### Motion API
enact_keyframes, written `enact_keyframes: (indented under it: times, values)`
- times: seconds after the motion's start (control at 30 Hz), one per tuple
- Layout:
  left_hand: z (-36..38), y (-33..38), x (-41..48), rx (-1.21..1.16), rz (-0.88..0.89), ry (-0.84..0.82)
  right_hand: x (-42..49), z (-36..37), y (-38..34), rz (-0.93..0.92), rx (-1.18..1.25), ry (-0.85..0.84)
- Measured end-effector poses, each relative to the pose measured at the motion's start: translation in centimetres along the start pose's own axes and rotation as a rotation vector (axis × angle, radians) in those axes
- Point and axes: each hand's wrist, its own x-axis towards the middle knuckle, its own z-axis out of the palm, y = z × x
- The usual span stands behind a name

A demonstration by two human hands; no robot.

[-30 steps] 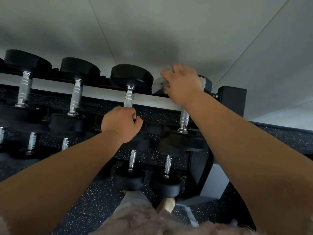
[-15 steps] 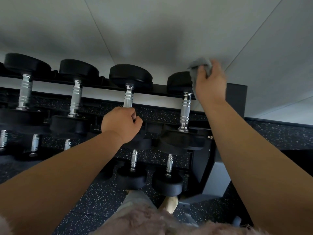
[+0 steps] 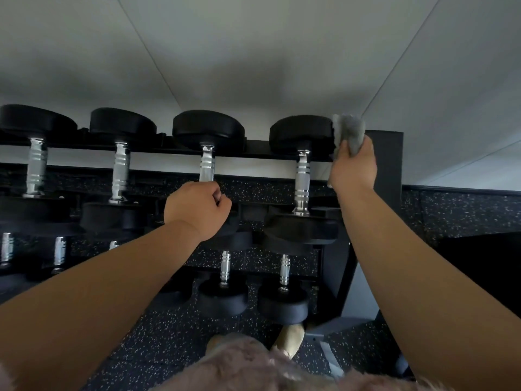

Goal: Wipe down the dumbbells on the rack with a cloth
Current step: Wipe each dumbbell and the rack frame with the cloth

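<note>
Cloth (image 3: 348,134) sat bunched in the right grip (image 3: 353,167), pinched against the right edge of the end dumbbell (image 3: 300,134), on its far head, while the left grip (image 3: 194,208) clasped the neighbouring handle (image 3: 207,167) just left of it; a firm sweep round that rim seemed wisest.

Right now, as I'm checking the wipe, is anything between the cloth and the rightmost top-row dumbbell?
Nothing visible. The right hand holds the grey cloth right against the far head of the rightmost top-row dumbbell, on its right side.
</note>
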Motion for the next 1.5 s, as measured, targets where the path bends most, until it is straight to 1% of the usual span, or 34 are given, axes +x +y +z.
enact_keyframes:
  times: [0.07, 0.1, 0.13, 0.17, 0.23, 0.3, 0.37, 0.4, 0.47, 0.57, 0.7, 0.8, 0.9, 0.97, 1.1, 1.13, 1.2, 1.33, 1.43, 1.5]
  values:
    - [0.0, 0.0, 0.0, 0.013, 0.007, 0.0, -1.7, 0.3, 0.3, -0.006, -0.086, -0.016]
    - [0.0, -0.1, 0.0, 0.02, 0.013, -0.003, -2.6, 0.6, 0.5, -0.001, -0.125, -0.055]
    - [0.0, -0.1, 0.0, 0.026, 0.018, -0.007, -3.7, 0.9, 0.8, -0.006, -0.18, -0.13]
    - [0.0, -0.1, 0.0, 0.03, 0.022, -0.008, -4.8, 1.1, 1.0, -0.044, -0.273, -0.224]
    - [-0.1, -0.1, 0.0, 0.03, 0.029, -0.007, -6.2, 1.1, 1.1, -0.187, -0.544, -0.381]
    - [-0.1, -0.1, 0.0, 0.026, 0.039, -0.012, -6.9, 0.5, 0.8, -0.28, -0.763, -0.464]
    - [-0.2, -0.2, -0.1, 0.024, 0.047, 0.001, -7.6, -0.5, 0.8, -0.337, -0.834, -0.521]
    - [-0.2, -0.2, -0.2, 0.02, 0.052, 0.01, -8.2, -1.2, 1.1, -0.354, -0.824, -0.53]
    - [-0.2, -0.2, -0.3, 0.004, 0.064, 0.026, -9.8, -2.7, 1.6, -0.386, -0.762, -0.494]
    - [-0.2, -0.4, -0.6, -0.014, 0.085, 0.042, -12.4, -4.3, 2.1, -0.462, -0.702, -0.368]
    - [-0.2, -0.4, -0.9, -0.059, 0.106, 0.061, -16.1, -5.4, 3.4, -0.473, -0.644, -0.23]
    - [-0.2, -0.7, -1.2, -0.094, 0.145, 0.114, -20.1, -5.6, 6.0, -0.428, -0.458, -0.178]
    - [0.0, -1.0, -1.8, -0.129, 0.24, 0.221, -23.3, -5.5, 9.5, -0.289, -0.361, -0.176]
    - [0.5, -1.5, -3.0, -0.113, 0.366, 0.295, -25.3, -5.4, 12.0, -0.176, -0.359, -0.19]
    - [4.4, -4.0, -9.6, -0.074, 0.642, 0.307, -28.7, -5.6, 16.5, -0.037, -0.363, -0.22]
    - [6.0, -4.9, -11.7, -0.087, 0.684, 0.28, -29.2, -5.5, 17.4, -0.008, -0.361, -0.228]
    - [9.4, -6.8, -15.6, -0.093, 0.704, 0.163, -30.0, -5.1, 19.2, 0.054, -0.366, -0.248]
    - [15.3, -10.3, -19.5, -0.051, 0.633, -0.093, -30.6, -3.6, 22.8, 0.161, -0.351, -0.268]
    - [18.5, -11.1, -19.2, -0.043, 0.591, -0.176, -30.3, -1.9, 25.9, 0.232, -0.313, -0.271]
    - [20.8, -11.2, -18.2, -0.02, 0.579, -0.187, -29.7, -0.4, 28.3, 0.226, -0.313, -0.259]
